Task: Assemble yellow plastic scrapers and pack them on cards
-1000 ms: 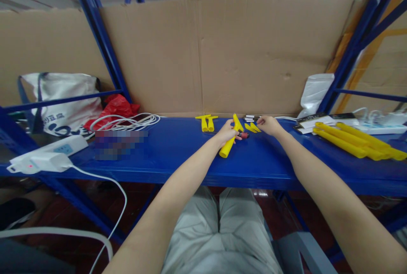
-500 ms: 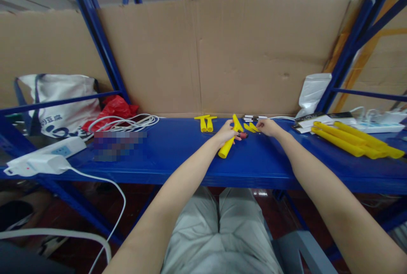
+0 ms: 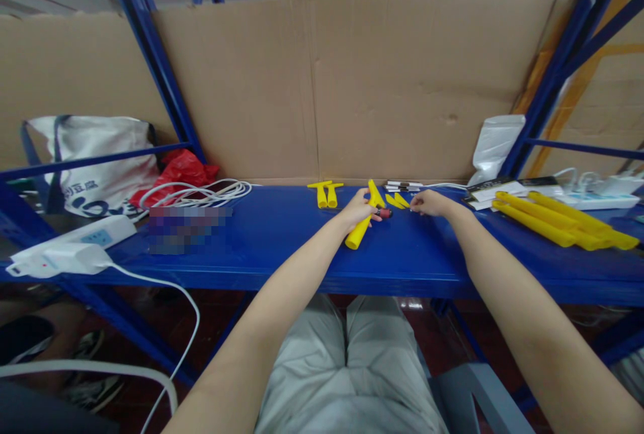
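Note:
My left hand (image 3: pixel 359 208) is closed around a yellow tube-shaped handle (image 3: pixel 360 231) that lies slanted on the blue shelf (image 3: pixel 282 246). A small red piece (image 3: pixel 385 213) sits at the handle's upper end, by my fingertips. My right hand (image 3: pixel 431 203) rests on the shelf just right of it, fingers curled in a pinch; what they hold is too small to make out. Flat yellow blade pieces (image 3: pixel 396 200) lie between the two hands. Two yellow T-shaped parts (image 3: pixel 326 194) lie to the left of my left hand.
Several long yellow tubes (image 3: pixel 563 227) lie at the right, by a white power strip (image 3: pixel 598 200) and a dark flat box (image 3: pixel 508 187). Coiled white cable (image 3: pixel 201 194), a red bag (image 3: pixel 181 169), a white tote (image 3: pixel 95 166) and another power strip (image 3: pixel 70 246) sit left. Cardboard (image 3: pixel 352 85) backs the shelf.
My right hand has pulled a little to the right and toward me, away from the yellow blade pieces. My left hand keeps its hold on the yellow handle.

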Demonstrator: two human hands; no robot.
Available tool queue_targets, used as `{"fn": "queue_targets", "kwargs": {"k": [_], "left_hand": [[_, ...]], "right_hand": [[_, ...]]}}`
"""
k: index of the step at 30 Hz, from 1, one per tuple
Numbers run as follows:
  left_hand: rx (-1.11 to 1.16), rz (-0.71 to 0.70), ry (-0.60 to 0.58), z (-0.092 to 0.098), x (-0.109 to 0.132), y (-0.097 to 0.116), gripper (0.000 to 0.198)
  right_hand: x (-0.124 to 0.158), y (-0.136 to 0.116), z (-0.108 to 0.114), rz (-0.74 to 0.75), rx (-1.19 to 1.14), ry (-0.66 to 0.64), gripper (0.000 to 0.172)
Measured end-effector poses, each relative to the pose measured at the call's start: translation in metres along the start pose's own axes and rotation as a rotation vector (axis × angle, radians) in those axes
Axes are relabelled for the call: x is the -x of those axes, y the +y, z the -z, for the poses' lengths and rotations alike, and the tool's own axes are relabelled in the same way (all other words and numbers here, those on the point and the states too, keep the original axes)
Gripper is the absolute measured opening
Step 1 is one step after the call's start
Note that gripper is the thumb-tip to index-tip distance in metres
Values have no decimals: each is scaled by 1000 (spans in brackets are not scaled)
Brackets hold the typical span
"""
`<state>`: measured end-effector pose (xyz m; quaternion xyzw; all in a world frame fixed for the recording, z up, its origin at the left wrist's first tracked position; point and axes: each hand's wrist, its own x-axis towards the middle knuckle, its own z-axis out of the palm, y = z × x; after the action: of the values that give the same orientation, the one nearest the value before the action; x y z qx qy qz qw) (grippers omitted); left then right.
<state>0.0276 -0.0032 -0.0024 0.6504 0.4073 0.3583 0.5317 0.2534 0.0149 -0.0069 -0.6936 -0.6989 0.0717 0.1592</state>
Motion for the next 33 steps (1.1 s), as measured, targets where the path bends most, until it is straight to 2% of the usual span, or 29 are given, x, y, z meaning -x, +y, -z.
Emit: {"fn": "queue_targets", "kwargs": {"k": [10, 17, 20, 23, 28, 33], "left_hand": [[-18, 5, -11, 1, -3, -1, 68], [-21, -3, -10, 0, -2, -2, 65], [-18, -8, -12, 0, -4, -4, 64], [-15, -15, -10, 0, -6, -6, 62], [17, -12, -8, -1, -6, -6, 61], [67, -32, -54, -2, -3, -3, 61]], "right_hand": [[5, -12, 4, 3, 170, -14, 15], [2, -20, 1, 60, 390, 6, 18], [2, -22, 1, 71, 394, 20, 21], [5, -25, 2, 106, 286, 101, 20], [8, -38, 2, 197, -120, 306, 21], [9, -59, -6, 302, -353, 339, 21]]}}
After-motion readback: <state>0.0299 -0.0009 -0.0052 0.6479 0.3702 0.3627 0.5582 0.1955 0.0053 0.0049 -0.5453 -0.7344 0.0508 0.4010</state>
